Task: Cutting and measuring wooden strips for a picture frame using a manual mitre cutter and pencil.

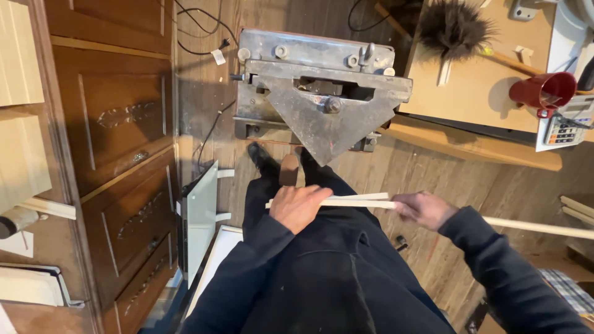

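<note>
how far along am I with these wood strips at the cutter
Done: nothing cut shows; the metal cutter on the floor has no wood in it. In hand: your left hand and right hand both grip the pale wood strips, held level above your legs, short of the cutter. More strips lie at right. Left: getting the strips into the cutter.

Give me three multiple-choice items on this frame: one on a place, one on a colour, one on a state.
1. Where is the metal machine?
A. On the floor ahead of the person
B. On the bench
C. Inside the wooden cabinet

2. What colour is the mug on the workbench?
A. Blue
B. Red
C. White

3. How is the pale wooden strip held?
A. Left hand only
B. Lying untouched
C. By both hands

Answers: 1 A, it stands on the floorboards beyond the feet. 2 B, it is plainly red. 3 C, left hand and right hand both grip it.
</note>
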